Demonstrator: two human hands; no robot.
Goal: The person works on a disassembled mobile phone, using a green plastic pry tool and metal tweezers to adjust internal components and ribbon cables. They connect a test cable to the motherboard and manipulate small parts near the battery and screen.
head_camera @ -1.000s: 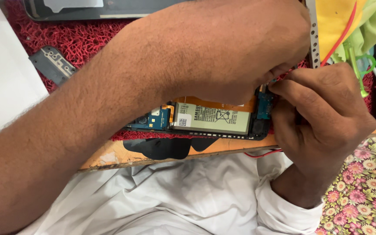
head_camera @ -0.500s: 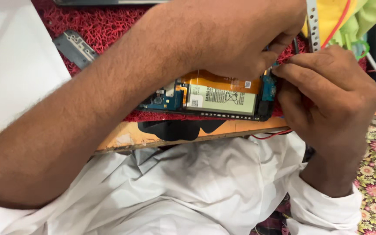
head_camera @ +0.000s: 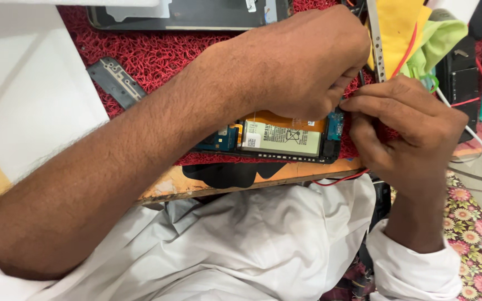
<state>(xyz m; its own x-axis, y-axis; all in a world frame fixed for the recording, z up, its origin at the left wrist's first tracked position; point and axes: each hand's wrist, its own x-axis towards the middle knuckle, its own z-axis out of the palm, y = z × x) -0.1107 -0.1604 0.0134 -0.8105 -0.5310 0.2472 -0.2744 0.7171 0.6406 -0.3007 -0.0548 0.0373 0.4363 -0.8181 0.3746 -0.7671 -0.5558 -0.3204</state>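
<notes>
mat (head_camera: 157, 53): red, looped weave
battery (head_camera: 285, 139): grey-green, orange strip above
cloth (head_camera: 475, 223), right of mat: floral, pink and yellow
shirt (head_camera: 263, 245): white

A phone repair workshop is shown: an opened phone (head_camera: 285, 139) is laid on a red mat (head_camera: 157, 53) on a worn tabletop (head_camera: 207, 187), with loose parts and wires (head_camera: 464, 103) scattered around

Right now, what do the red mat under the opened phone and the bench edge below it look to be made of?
The red mat looks like looped plastic or vinyl coil matting: a coarse, tangled, open texture with a dull finish. The bench edge appears to be wood or plywood, pale tan with worn, patchy black paint. The opened phone lying on the mat shows a smooth, foil-like silver battery wrap and blue circuit boards.
</notes>
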